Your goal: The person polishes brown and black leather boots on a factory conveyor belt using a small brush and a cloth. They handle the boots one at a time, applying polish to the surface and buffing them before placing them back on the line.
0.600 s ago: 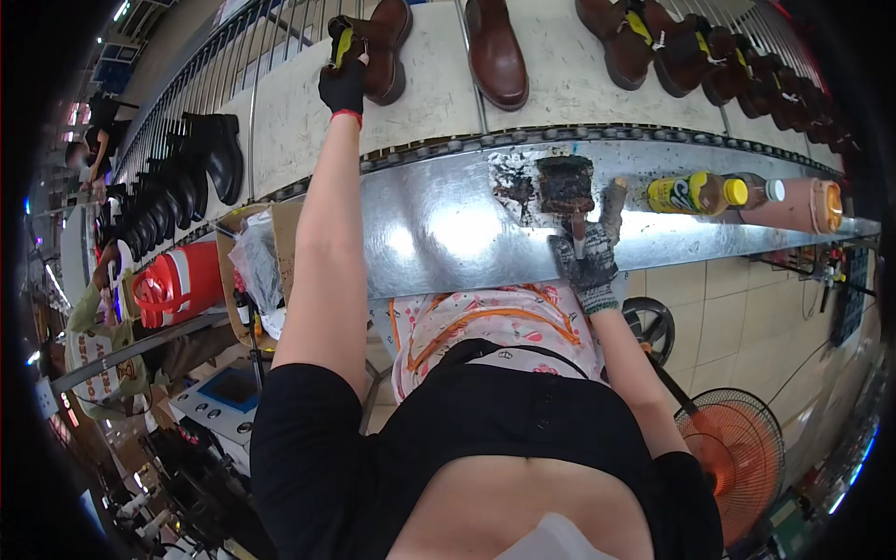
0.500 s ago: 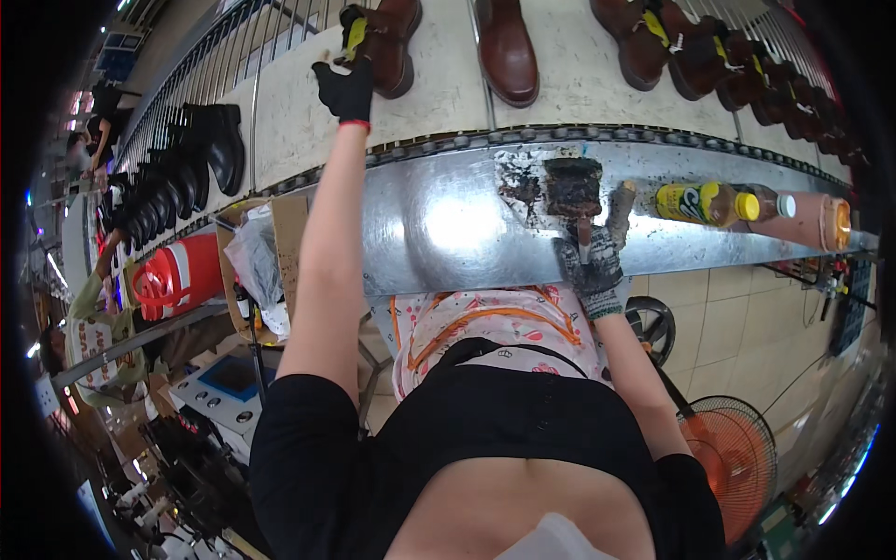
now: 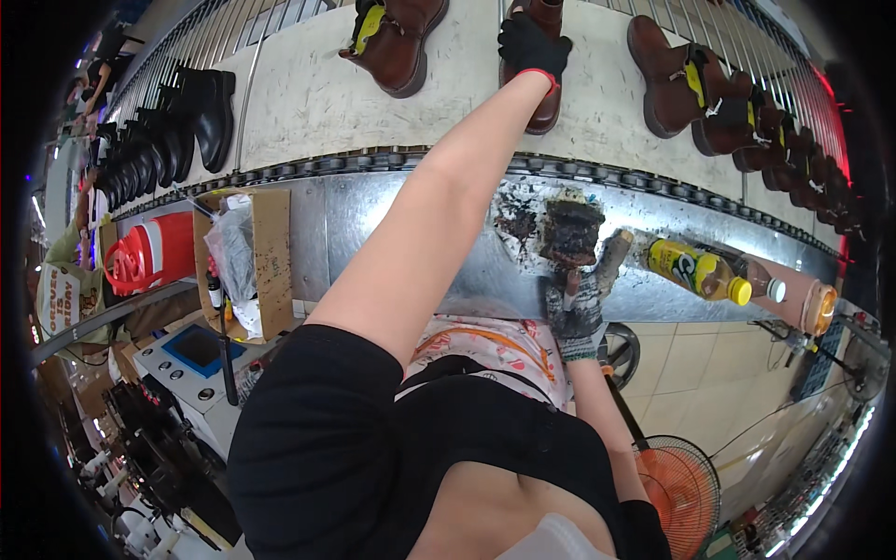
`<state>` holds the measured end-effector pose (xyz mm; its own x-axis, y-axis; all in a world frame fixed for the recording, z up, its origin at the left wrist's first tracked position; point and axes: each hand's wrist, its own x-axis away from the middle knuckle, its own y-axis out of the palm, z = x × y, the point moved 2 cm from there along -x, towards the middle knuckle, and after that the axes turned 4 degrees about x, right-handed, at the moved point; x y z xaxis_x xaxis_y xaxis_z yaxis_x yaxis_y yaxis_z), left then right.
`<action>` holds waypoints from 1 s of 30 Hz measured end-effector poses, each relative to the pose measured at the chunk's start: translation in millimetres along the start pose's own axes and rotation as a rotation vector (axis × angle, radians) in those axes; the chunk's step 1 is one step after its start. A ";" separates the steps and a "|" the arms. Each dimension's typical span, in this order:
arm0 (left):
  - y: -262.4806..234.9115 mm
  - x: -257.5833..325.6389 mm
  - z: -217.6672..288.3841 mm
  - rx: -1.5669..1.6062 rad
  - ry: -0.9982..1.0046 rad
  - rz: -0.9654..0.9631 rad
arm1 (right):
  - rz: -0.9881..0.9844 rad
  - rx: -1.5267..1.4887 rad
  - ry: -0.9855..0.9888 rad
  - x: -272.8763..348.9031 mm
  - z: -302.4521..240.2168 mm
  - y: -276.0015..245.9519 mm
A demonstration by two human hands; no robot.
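Observation:
My left hand (image 3: 534, 45), in a black glove with a red cuff, reaches far forward and is closed round the upper part of a brown leather boot (image 3: 542, 114). The toe of that boot points toward me and shows below the glove. Low on the metal ledge, my right hand (image 3: 574, 310), in a stained grey knit glove, is closed on the handle of a wide, dark-caked brush (image 3: 572, 231). The brush head rests on a smeared dark patch. Beside my right fingers lies a stubby, stained stick-like piece (image 3: 612, 254).
A chain (image 3: 373, 159) runs between the pale conveyor (image 3: 299, 112) and the metal ledge (image 3: 355, 215). Brown boots (image 3: 667, 98) stand right, black boots (image 3: 213, 117) left. Bottles (image 3: 695, 268) lie at right; a cardboard box (image 3: 273, 266), red jug (image 3: 154, 252) and orange fan (image 3: 679, 490) are nearby.
My left hand has moved right, from the boot with a yellow lining to the middle brown boot, and taken hold of it. My right hand stays on the brush.

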<state>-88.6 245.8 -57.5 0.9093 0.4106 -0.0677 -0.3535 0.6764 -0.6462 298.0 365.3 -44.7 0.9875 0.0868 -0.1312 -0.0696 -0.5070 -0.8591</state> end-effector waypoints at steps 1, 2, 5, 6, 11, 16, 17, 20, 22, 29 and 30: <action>-7.2 7.0 14.8 -0.075 0.024 -0.040 | 0.014 0.003 0.031 0.7 0.6 2.1; -36.3 19.0 38.0 -0.151 0.045 -0.071 | 0.026 0.003 0.053 2.2 1.0 2.9; -28.7 5.2 16.9 -0.025 -0.032 -0.076 | 0.095 0.045 -0.009 1.6 -1.3 1.2; -13.8 -8.7 -0.2 0.082 -0.078 -0.066 | 0.063 0.028 0.001 1.8 -2.3 -0.3; -60.4 -28.2 -36.2 0.841 0.019 -0.376 | 0.071 0.100 -0.043 2.5 -1.4 0.3; -164.4 34.0 -60.3 0.741 0.234 -0.461 | 0.041 0.023 0.058 2.0 7.7 12.5; -198.6 61.9 -54.9 0.739 0.224 -0.500 | 0.060 -0.010 0.100 5.3 10.8 14.8; -268.7 124.6 -74.7 0.806 0.183 -0.430 | 0.052 -0.006 0.100 6.4 11.2 15.4; -298.2 154.6 -92.0 0.767 0.212 -0.270 | 0.091 0.000 0.079 4.0 9.8 14.6; -323.8 229.0 -186.5 0.306 0.129 0.200 | 0.129 -0.073 0.167 6.8 10.1 14.5; -329.8 243.6 -164.3 0.253 0.119 0.152 | 0.171 -0.154 0.170 3.8 1.7 7.0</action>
<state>285.5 22.3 14.3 0.8558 0.4546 -0.2471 -0.5174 0.7493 -0.4133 301.0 363.5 -52.1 0.9738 -0.1492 -0.1718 -0.2276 -0.6272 -0.7448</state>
